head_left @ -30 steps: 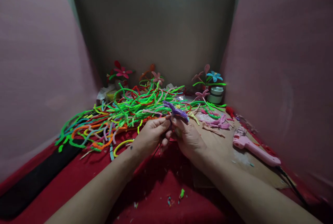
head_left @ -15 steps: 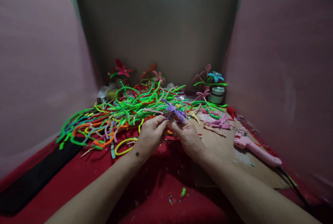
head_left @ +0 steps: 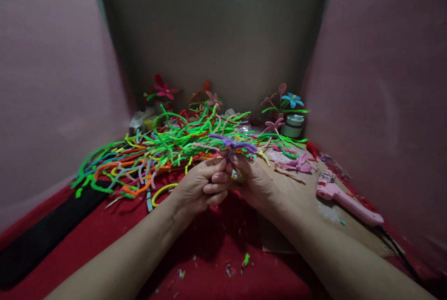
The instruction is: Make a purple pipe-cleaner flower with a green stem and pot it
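Observation:
Between both hands stands a purple pipe-cleaner flower (head_left: 232, 143), its petals spread sideways and its short stem pointing down. My left hand (head_left: 207, 183) pinches the stem with thumb and forefinger, the other fingers curled below. From the other side my right hand (head_left: 253, 179) closes its fingertips on the same stem, touching the left fingers. Something yellowish and shiny shows under the right fingers; I cannot make out what it is. Just beyond the hands lies a big tangle of pipe cleaners (head_left: 195, 132), mostly green.
On the right, a pink glue gun (head_left: 349, 202) lies on a cardboard sheet (head_left: 307, 193) near pink petal pieces (head_left: 296, 164). A lidded jar (head_left: 292, 126) and finished flowers (head_left: 292, 100) stand at the back. A black strip (head_left: 52, 230) lies left on the red cloth (head_left: 195, 253).
The purple flower has turned from tilted to upright, its petals now spread wide and level. My left fingers have curled in under it, and both hands have shifted slightly.

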Demonstrator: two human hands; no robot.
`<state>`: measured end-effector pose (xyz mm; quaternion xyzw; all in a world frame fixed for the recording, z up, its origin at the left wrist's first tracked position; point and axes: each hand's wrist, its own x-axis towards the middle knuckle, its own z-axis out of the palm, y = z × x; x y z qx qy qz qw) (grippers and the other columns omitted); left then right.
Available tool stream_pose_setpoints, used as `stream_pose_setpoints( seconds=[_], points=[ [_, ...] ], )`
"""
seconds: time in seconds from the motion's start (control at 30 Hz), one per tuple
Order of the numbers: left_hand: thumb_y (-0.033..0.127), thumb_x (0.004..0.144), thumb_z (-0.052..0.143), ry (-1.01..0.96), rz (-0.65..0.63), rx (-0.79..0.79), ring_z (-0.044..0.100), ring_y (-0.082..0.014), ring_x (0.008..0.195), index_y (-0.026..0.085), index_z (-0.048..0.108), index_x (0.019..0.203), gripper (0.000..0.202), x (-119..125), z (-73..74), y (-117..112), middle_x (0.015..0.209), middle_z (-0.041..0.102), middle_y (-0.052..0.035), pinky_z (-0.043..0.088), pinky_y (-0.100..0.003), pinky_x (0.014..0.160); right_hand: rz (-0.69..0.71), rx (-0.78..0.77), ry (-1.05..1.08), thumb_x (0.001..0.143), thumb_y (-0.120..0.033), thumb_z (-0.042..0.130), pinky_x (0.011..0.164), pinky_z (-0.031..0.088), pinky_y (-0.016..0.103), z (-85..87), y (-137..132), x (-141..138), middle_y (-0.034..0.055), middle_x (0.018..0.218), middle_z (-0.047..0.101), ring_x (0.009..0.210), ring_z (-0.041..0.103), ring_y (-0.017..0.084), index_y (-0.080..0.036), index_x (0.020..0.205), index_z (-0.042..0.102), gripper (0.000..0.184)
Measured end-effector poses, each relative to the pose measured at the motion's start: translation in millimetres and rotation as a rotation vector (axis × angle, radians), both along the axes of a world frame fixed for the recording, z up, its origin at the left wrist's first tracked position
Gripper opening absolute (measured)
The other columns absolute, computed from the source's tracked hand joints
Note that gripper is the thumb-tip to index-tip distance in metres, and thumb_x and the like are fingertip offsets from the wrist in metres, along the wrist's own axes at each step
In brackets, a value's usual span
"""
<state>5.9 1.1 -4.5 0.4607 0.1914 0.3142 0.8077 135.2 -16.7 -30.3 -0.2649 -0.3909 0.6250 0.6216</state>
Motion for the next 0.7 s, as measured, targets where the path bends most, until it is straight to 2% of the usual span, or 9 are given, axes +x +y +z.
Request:
stream_pose_setpoints(
  seconds=[0.07, 0.1, 0.17, 0.27, 0.33, 0.4, 0.53, 0.63, 0.7],
  points=[
    [0.032, 0.084, 0.052, 0.106, 0.004, 0.119, 0.014, -0.0022, 0.034, 0.016, 0.053, 0.072, 0.020, 0, 1.4, 0, 0.051, 0.031, 0.0085, 0.021, -0.015, 0.031, 0.012, 0.010, 0.036, 0.067, -0.037, 0.070, 0.038, 0.021, 0.017, -0.7, 1, 0, -0.0041, 0.057, 0.050, 0.048, 0.039, 0.006, -0.017, 0.064, 0.060, 0.022],
    [0.035, 0.084, 0.051, 0.193, 0.050, 0.221, 0.020, -0.0030, 0.035, 0.016, 0.051, 0.069, 0.025, 0, 1.9, -1, 0.050, 0.034, 0.0075, 0.023, -0.016, 0.033, -0.022, 0.020, 0.037, 0.068, -0.035, 0.070, 0.038, 0.020, 0.017, -1.0, 1, 0, -0.0045, 0.057, 0.049, 0.048, 0.037, 0.006, -0.018, 0.067, 0.061, 0.020],
    [0.037, 0.083, 0.052, 0.380, 0.227, 0.496, 0.031, -0.0054, 0.039, 0.016, 0.050, 0.064, 0.028, 2, 1.3, -3, 0.050, 0.039, 0.0052, 0.026, -0.018, 0.038, -0.099, 0.028, 0.024, 0.069, -0.034, 0.069, 0.039, 0.021, 0.018, -1.2, 0, 0, -0.0044, 0.060, 0.053, 0.048, 0.036, 0.007, -0.020, 0.075, 0.065, 0.017],
    [0.029, 0.078, 0.058, 0.539, 0.529, 0.908, 0.038, -0.0074, 0.049, 0.017, 0.055, 0.066, 0.018, 5, -2.7, -6, 0.055, 0.045, 0.0036, 0.030, -0.019, 0.048, -0.165, 0.029, -0.017, 0.072, -0.033, 0.066, 0.043, 0.028, 0.019, 0.3, -3, -2, -0.0031, 0.068, 0.059, 0.052, 0.040, 0.008, -0.023, 0.086, 0.067, 0.018],
    [0.028, 0.079, 0.057, 0.548, 0.613, 0.980, 0.037, -0.0075, 0.052, 0.017, 0.057, 0.067, 0.016, 6, -4.8, -7, 0.057, 0.045, 0.0034, 0.030, -0.019, 0.050, -0.194, 0.060, -0.052, 0.072, -0.033, 0.066, 0.044, 0.029, 0.019, 2.6, -6, -3, -0.0025, 0.071, 0.060, 0.054, 0.042, 0.008, -0.023, 0.089, 0.067, 0.019],
    [0.031, 0.082, 0.054, 0.505, 0.566, 0.822, 0.033, -0.0065, 0.047, 0.017, 0.055, 0.067, 0.020, 7, -4.0, -8, 0.054, 0.041, 0.0047, 0.027, -0.019, 0.046, -0.209, 0.090, -0.098, 0.072, -0.033, 0.068, 0.045, 0.030, 0.019, 4.7, -7, -4, -0.0019, 0.071, 0.060, 0.055, 0.042, 0.008, -0.022, 0.088, 0.068, 0.020],
    [0.032, 0.082, 0.055, 0.277, 0.306, 0.304, 0.023, -0.0032, 0.037, 0.016, 0.051, 0.069, 0.021, 3, 3.6, -6, 0.049, 0.035, 0.0077, 0.018, -0.017, 0.037, -0.162, 0.142, -0.176, 0.074, -0.039, 0.065, 0.049, 0.033, 0.022, 5.4, -6, -2, -0.0023, 0.064, 0.057, 0.054, 0.042, 0.008, -0.020, 0.085, 0.069, 0.022],
    [0.026, 0.084, 0.053, 0.105, 0.128, 0.097, 0.016, -0.0017, 0.035, 0.015, 0.053, 0.070, 0.018, -2, 7.1, -5, 0.051, 0.033, 0.0081, 0.016, -0.015, 0.034, -0.145, 0.175, -0.157, 0.073, -0.038, 0.067, 0.053, 0.036, 0.023, 4.3, -3, 1, -0.0028, 0.065, 0.058, 0.055, 0.044, 0.008, -0.020, 0.082, 0.068, 0.020],
    [0.024, 0.086, 0.050, 0.048, 0.077, 0.009, 0.013, -0.0014, 0.035, 0.014, 0.055, 0.071, 0.019, -3, 7.3, -4, 0.051, 0.031, 0.0084, 0.016, -0.014, 0.032, -0.125, 0.181, -0.147, 0.072, -0.035, 0.068, 0.052, 0.036, 0.022, 3.9, -1, 2, -0.0030, 0.065, 0.058, 0.056, 0.045, 0.008, -0.019, 0.078, 0.068, 0.017]
  ],
)
